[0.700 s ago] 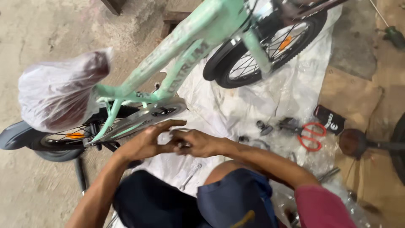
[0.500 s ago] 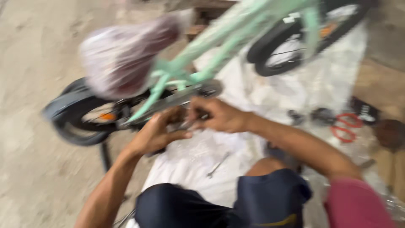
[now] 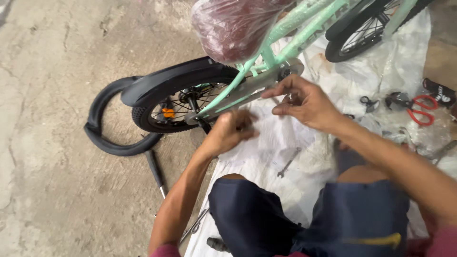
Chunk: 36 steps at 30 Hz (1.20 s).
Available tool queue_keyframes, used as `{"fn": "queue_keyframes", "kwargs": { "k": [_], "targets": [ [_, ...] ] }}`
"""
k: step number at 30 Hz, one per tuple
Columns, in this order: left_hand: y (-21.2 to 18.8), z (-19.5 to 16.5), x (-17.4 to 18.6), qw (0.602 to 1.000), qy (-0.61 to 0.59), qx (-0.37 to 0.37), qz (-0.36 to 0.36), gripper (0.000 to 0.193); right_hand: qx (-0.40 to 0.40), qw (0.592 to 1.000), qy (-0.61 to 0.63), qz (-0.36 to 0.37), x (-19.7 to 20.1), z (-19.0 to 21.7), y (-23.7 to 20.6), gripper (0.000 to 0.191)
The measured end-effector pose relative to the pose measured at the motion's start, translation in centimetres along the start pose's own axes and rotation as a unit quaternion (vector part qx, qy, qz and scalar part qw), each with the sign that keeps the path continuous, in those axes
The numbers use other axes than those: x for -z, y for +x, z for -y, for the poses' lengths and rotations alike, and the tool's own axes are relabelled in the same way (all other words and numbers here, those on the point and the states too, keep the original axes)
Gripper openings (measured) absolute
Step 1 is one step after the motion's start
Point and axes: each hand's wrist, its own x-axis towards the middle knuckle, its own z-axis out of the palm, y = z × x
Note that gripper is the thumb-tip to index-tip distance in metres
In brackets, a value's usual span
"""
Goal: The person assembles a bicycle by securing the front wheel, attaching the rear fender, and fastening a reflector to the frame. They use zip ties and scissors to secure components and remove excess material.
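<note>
Two bare hands work at a mint-green bicycle (image 3: 290,28) lying on white sheeting: the left hand (image 3: 231,131) curls closed below its chain guard (image 3: 247,88), contents blurred, while the right hand (image 3: 304,100) pinches the guard's end, steadying it.

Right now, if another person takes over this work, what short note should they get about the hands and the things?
Left hand: curled just below the chain guard of the mint green bicycle; blurred, so any hold is unclear.
Right hand: fingers at the guard's front end; grip unclear.
Things: spanner lies on the white sheet; red scissors at right; loose black tyre on the floor.
Done: rear wheel, mudguard and wrapped saddle are on.
Left: whether the guard is fastened cannot be seen.
</note>
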Motion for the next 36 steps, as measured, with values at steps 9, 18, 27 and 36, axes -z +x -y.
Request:
{"fn": "queue_keyframes", "kwargs": {
  "k": [9,18,27,36],
  "targets": [
    [-7.7,5.1,-8.0,0.984,0.158,0.079,0.019,0.023,-0.113,0.883,-0.455,0.025,5.1,-23.0,-10.3,0.062],
    [-5.8,-1.0,-11.3,0.943,0.329,0.057,0.004,0.024,0.145,0.958,-0.131,0.209,0.1,-12.1,-7.8,0.073],
    [-7.7,-3.7,-4.4,0.919,0.226,0.303,-0.111,0.045,-0.042,0.904,-0.112,0.411,6.1,-9.5,1.4,0.021],
    [-5.5,-3.2,-2.7,0.908,0.252,0.307,-0.133,0.064,-0.098,0.962,0.096,0.238,5.8,-7.6,9.3,0.012]
  ]
}}
